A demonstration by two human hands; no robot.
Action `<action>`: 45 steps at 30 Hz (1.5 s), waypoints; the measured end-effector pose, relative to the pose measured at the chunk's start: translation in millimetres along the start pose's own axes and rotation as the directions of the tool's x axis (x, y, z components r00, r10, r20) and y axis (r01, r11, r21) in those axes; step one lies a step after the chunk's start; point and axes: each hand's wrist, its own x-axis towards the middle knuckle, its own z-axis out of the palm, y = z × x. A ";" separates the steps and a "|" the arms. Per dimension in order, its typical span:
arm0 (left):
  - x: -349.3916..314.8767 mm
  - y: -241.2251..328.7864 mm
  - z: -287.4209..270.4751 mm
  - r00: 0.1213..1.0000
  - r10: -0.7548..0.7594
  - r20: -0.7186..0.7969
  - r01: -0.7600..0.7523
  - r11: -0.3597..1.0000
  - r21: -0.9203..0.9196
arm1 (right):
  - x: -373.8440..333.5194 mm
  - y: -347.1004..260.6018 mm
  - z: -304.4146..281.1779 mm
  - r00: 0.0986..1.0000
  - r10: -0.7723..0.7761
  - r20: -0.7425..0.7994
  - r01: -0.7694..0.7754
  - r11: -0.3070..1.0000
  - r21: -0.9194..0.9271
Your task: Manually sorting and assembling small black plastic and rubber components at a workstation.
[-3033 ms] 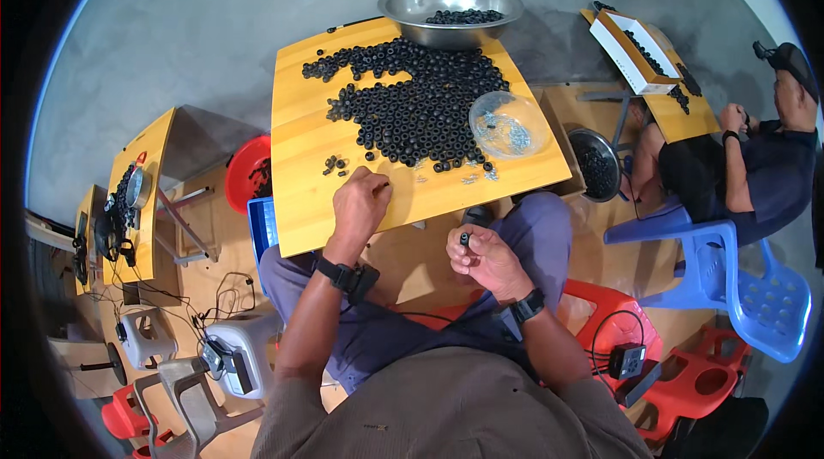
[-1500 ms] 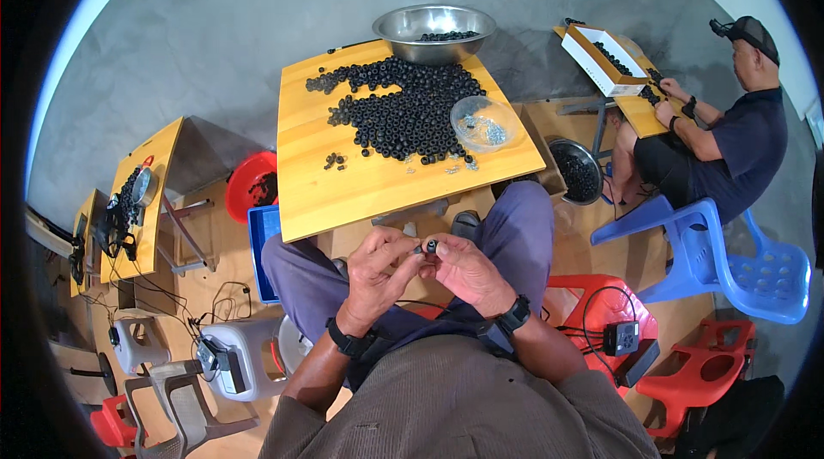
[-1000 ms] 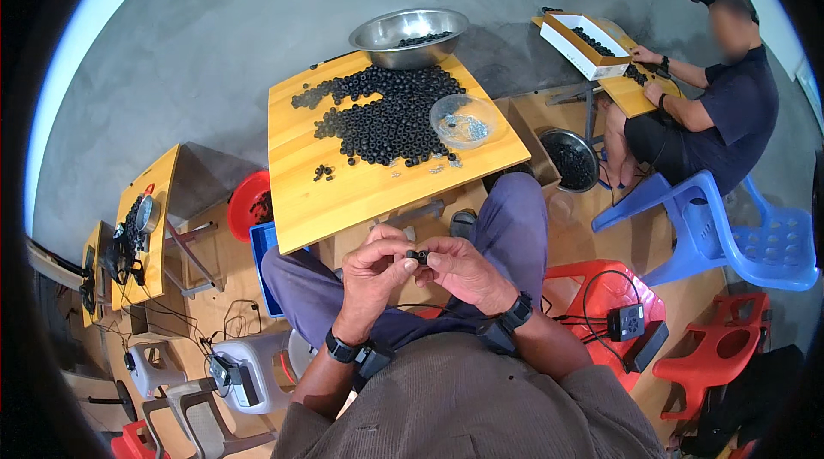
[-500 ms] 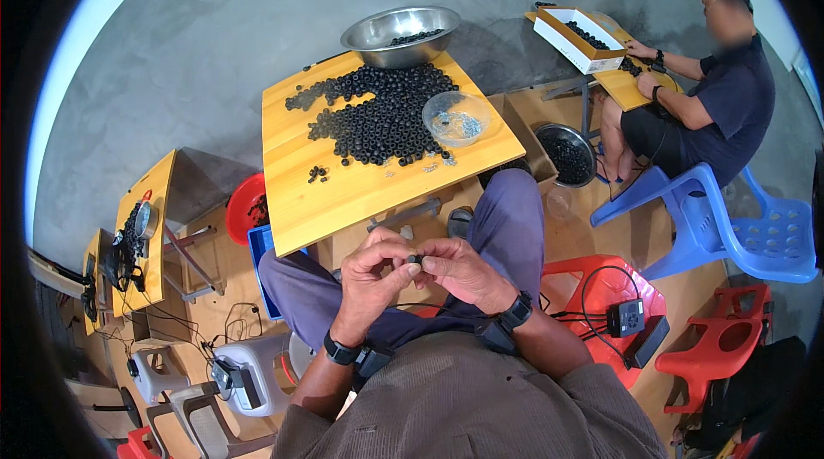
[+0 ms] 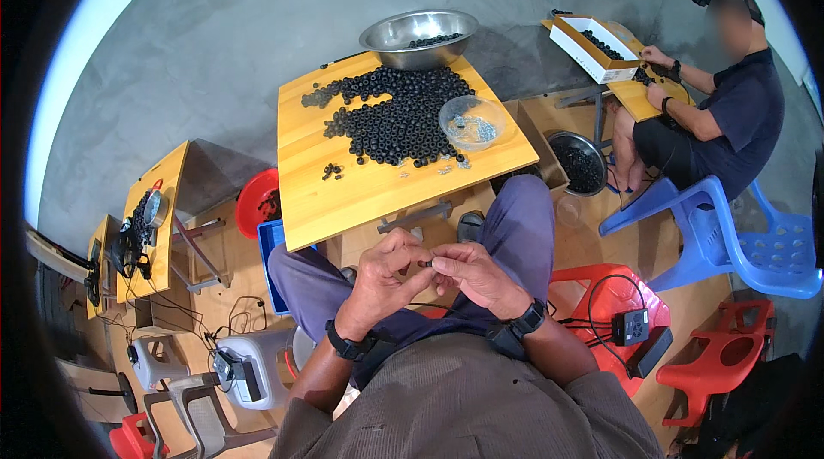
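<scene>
In front of my lap, my left hand and my right hand meet fingertip to fingertip. Pinched between their thumbs and forefingers is a small black ring-like piece, mostly hidden by the fingers. Beyond them, a yellow wooden table bears a wide heap of black ring-shaped pieces. A clear plastic bowl with small silvery metal parts stands at the heap's right side. Behind the heap, a steel basin holds more black pieces.
At the right, a person handles black pieces beside a white box. A blue chair and a red stool with a cabled device are on my right. Left stand a red basin, a blue crate and another table.
The whole view has shifted, so the table sits slightly further right and lower. My hands remain together at the small black piece, with fingers slightly rearranged.
</scene>
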 end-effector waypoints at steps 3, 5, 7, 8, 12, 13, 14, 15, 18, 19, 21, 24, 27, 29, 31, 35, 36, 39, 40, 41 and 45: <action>0.2 -4.2 0.6 0.999 0.038 0.012 -0.038 0.999 0.022 | 0.0 1.7 -5.2 1.000 0.005 -0.003 -0.005 0.999 -0.036; 0.6 -5.5 -0.8 0.996 -0.054 0.075 0.052 0.998 0.029 | -0.6 2.9 -7.4 1.000 -0.003 -0.019 0.002 0.999 -0.051; 3.4 -3.6 -4.2 0.991 -0.105 0.082 0.106 0.994 -0.001 | 0.7 0.0 -1.7 0.998 -0.028 -0.051 0.024 0.997 -0.077; 4.9 -2.9 -4.1 0.984 -0.158 0.088 0.161 0.987 -0.027 | 2.4 -1.2 1.2 0.996 -0.052 -0.077 0.044 0.994 -0.103; 5.3 -6.6 16.6 0.979 -0.203 0.028 0.205 0.969 -0.139 | 9.3 -0.8 7.1 0.995 -0.102 -0.006 0.098 0.963 -0.250; 8.1 -5.2 19.1 0.969 -0.245 0.046 0.248 0.963 -0.108 | 10.3 -0.1 7.7 0.992 -0.130 -0.009 0.119 0.937 -0.329; 10.8 -4.6 21.8 0.956 -0.286 0.063 0.291 0.954 -0.076 | 10.7 -0.2 7.7 0.988 -0.156 -0.010 0.139 0.904 -0.405; 12.2 -4.2 24.0 0.956 -0.287 0.066 0.291 0.954 -0.076 | 10.0 -1.5 9.2 0.988 -0.157 -0.013 0.139 0.904 -0.404; 14.7 -6.5 29.5 0.936 -0.350 0.033 0.351 0.930 -0.106 | 7.3 -7.2 13.9 0.984 -0.178 -0.006 0.155 0.872 -0.465; 14.0 -9.9 31.4 0.938 -0.346 0.023 0.347 0.932 -0.106 | 6.6 -8.2 14.6 0.983 -0.185 -0.006 0.161 0.870 -0.466; 13.9 -14.2 35.4 0.939 -0.342 0.015 0.342 0.934 -0.106 | 5.4 -8.4 14.0 0.981 -0.193 -0.007 0.168 0.869 -0.465; 15.1 -15.9 40.0 0.959 -0.281 -0.026 0.278 0.957 -0.076 | 2.6 -8.7 13.4 0.980 -0.199 -0.010 0.172 0.871 -0.461; 16.0 -16.0 41.2 0.970 -0.244 -0.022 0.242 0.968 -0.069 | 0.9 -9.8 16.3 0.976 -0.217 -0.006 0.191 0.872 -0.452; 13.9 -18.0 43.8 0.972 -0.231 -0.051 0.221 0.964 -0.151 | 1.8 -1.1 12.2 0.959 -0.282 0.023 0.260 0.846 -0.465; 14.3 -16.6 46.1 0.974 -0.215 -0.071 0.202 0.968 -0.147 | 1.5 -1.9 11.8 0.956 -0.291 0.037 0.272 0.834 -0.480; 14.8 -19.7 50.0 0.962 -0.257 -0.096 0.236 0.954 -0.185 | 2.4 -1.7 5.5 0.978 -0.207 0.005 0.187 0.873 -0.450; 16.5 -19.7 48.8 0.963 -0.254 -0.091 0.233 0.954 -0.190 | 3.3 0.7 1.5 0.978 -0.210 -0.001 0.186 0.871 -0.454; 20.0 -13.9 45.1 0.966 -0.258 -0.015 0.256 0.964 -0.075 | 3.4 2.4 -2.6 0.970 -0.245 0.013 0.229 0.888 -0.398; 19.6 -9.6 46.0 0.968 -0.247 -0.040 0.242 0.965 -0.105 | 0.2 -3.7 2.2 0.964 -0.263 0.032 0.253 0.876 -0.411; 19.3 -8.3 48.0 0.970 -0.236 -0.064 0.226 0.965 -0.136 | -1.8 -7.3 4.0 0.958 -0.281 0.051 0.276 0.863 -0.424; 25.4 -15.8 56.4 0.981 -0.169 -0.098 0.158 0.982 -0.107 | -2.4 -4.4 -11.5 0.960 -0.276 0.045 0.266 0.852 -0.451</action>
